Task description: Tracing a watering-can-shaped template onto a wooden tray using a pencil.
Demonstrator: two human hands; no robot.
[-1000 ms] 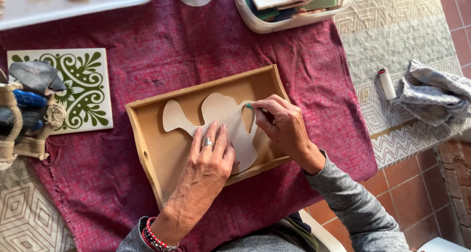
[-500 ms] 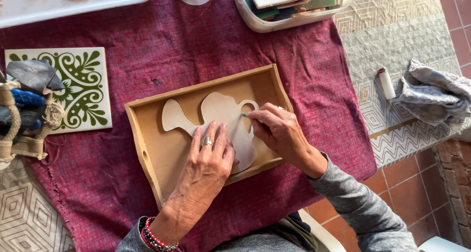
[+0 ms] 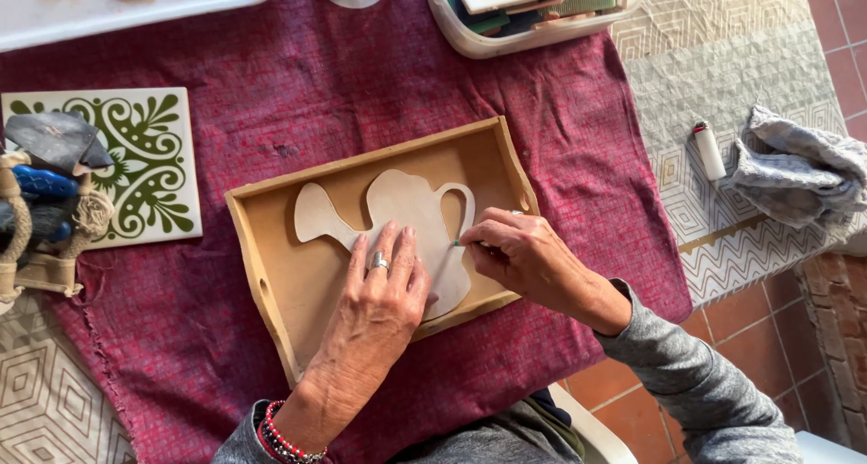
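Note:
A shallow wooden tray (image 3: 271, 292) lies on a dark red cloth. Inside it rests a pale flat cutout shaped like a watering can (image 3: 397, 207). My left hand (image 3: 379, 292), with a ring on one finger, lies flat on the cutout's lower part with fingers spread and presses it down. My right hand (image 3: 519, 256) grips a thin green-tipped pencil (image 3: 459, 243) whose tip touches the cutout's right edge, just below the handle loop.
A green-patterned white tile (image 3: 153, 166) lies left, with rope-wrapped items and dark shards (image 3: 41, 184) at the left edge. A white tub of tile pieces (image 3: 533, 13) stands at the back. A white lighter (image 3: 709, 150) and grey rag (image 3: 799, 171) lie right.
My right hand has slid the pencil tip down along the cutout's right side, from near the handle's top to below the loop. The left hand stays pressed in place.

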